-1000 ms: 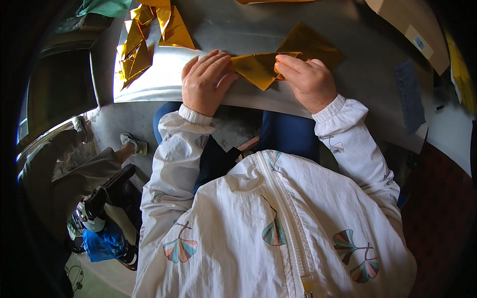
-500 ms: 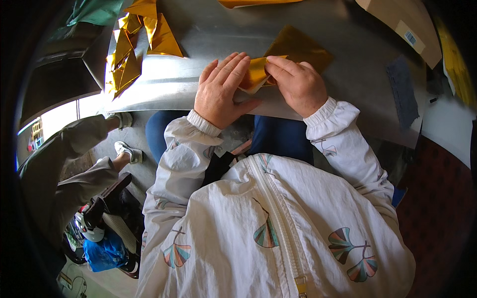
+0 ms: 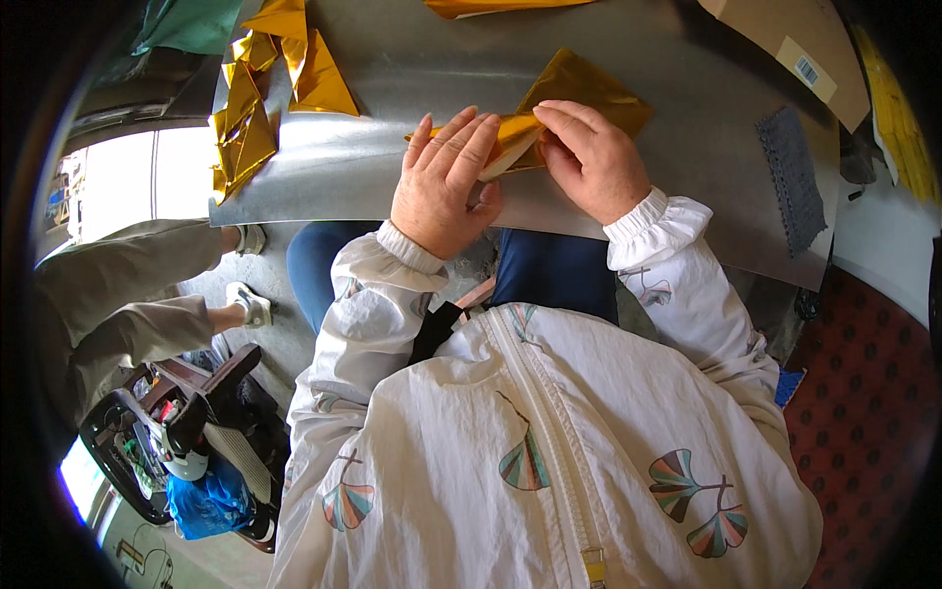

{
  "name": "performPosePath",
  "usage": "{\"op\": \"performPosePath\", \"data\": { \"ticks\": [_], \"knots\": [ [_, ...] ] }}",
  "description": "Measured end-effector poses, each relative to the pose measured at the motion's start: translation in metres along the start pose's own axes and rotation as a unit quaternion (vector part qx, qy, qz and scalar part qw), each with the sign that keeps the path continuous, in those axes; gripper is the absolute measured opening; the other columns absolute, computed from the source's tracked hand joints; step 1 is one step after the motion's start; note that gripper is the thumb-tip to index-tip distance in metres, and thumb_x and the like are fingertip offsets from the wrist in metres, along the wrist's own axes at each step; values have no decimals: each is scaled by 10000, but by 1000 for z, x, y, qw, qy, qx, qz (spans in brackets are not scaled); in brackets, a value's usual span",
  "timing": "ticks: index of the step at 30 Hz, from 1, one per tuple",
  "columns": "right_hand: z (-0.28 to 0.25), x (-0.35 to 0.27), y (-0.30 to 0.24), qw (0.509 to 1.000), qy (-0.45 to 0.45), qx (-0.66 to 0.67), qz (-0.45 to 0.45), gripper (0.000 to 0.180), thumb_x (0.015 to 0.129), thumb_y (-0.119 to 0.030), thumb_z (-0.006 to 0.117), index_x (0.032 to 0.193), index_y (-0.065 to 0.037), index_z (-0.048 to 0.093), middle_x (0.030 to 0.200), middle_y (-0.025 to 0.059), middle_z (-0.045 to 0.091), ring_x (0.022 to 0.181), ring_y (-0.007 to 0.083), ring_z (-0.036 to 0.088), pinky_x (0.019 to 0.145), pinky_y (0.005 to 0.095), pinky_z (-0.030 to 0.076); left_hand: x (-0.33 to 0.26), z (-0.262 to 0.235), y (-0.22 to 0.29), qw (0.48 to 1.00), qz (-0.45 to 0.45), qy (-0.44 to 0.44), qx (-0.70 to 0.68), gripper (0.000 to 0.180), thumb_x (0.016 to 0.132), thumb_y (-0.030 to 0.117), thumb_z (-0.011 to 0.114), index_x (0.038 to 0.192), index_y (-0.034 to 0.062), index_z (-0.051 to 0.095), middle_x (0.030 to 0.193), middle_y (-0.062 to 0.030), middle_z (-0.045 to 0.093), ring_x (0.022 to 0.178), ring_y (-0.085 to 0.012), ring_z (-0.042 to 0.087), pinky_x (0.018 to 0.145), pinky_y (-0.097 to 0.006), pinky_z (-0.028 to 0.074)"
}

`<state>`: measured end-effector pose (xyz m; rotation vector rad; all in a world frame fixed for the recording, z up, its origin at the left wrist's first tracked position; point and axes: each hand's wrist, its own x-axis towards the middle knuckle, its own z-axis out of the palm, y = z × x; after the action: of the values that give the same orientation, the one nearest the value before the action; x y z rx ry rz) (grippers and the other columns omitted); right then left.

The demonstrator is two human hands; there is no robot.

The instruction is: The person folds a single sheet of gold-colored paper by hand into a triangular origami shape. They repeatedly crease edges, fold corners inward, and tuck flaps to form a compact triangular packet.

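Gold foil sheet [image 3: 579, 93], flat on the grey metal table [image 3: 392, 147], near edge; left hand [image 3: 446, 182] spread flat over its folded corner, fingers extended, pinching nothing; right hand [image 3: 594, 157] curled, fingertips nipping the fold beside the left; best creased by keeping the flat hand firm, edges aligned; spare gold pieces [image 3: 255, 98] well left of the grip.

Looks like a small craft or assembly workshop rather than a home. Grey sheet-metal worktop [image 3: 392, 167] taking up the far side, scuffed and bare of any cloth. Heap of folded gold foil pieces [image 3: 260, 98] at far left, more gold sheet [image 3: 491, 8] at the far edge. Flattened cardboard [image 3: 785, 39] and a grey abrasive pad [image 3: 793, 177] at far right. Second seated person [image 3: 128, 294] close by on the left, bags [image 3: 196, 461] on the concrete floor near left.
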<state>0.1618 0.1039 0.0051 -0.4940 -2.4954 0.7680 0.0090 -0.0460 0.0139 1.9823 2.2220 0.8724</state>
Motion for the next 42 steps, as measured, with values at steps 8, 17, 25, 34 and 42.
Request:
{"op": "performPosePath", "data": {
  "ticks": [8, 17, 25, 34, 42],
  "knots": [
    [2, 4, 1, 1000, 23, 4, 9, 264, 852, -88, 669, 1113, -52, 667, 1133, 120, 666, 969, 297, 673, 846, 359, 558, 0, -3, 2, 1000, -16, 0, -14, 724, 681, -17, 563, 1386, 91, 443, 1341, -126, 546, 1326, -294, 451, 1138, -542, 262],
    [4, 7, -1, 999, 40, -10, 9, 192, 842, -92, 674, 1030, -62, 702, 1063, 84, 678, 886, 272, 678, 775, 352, 559, 3, 1, -2, 999, -35, 34, -17, 578, 725, 30, 627, 1292, 84, 529, 1249, -113, 608, 1276, -292, 505, 1123, -512, 294],
    [3, 3, 1, 998, 61, -9, 20, 247, 834, -54, 664, 1080, -32, 660, 1090, 130, 647, 951, 311, 648, 824, 367, 539, 4, 10, -4, 997, 16, 75, 21, 180, 837, 77, 654, 1014, 61, 681, 1097, -83, 692, 1103, -239, 636, 1000, -413, 466],
    [0, 0, -2, 996, 72, -19, 45, 261, 827, -42, 665, 1085, -4, 647, 1098, 153, 633, 960, 330, 637, 843, 375, 532, 2, 9, -2, 996, 31, 62, 49, 158, 840, 125, 676, 986, 66, 678, 1092, -77, 697, 1077, -222, 651, 987, -391, 482],
    [0, -1, -2, 997, 70, -23, 37, 238, 816, -23, 673, 1053, -6, 661, 1098, 159, 631, 951, 331, 640, 829, 372, 539, 0, 10, -3, 994, 50, 59, 75, 168, 821, 131, 681, 978, 69, 674, 1101, -71, 695, 1075, -209, 652, 993, -386, 477]
  ]
}}
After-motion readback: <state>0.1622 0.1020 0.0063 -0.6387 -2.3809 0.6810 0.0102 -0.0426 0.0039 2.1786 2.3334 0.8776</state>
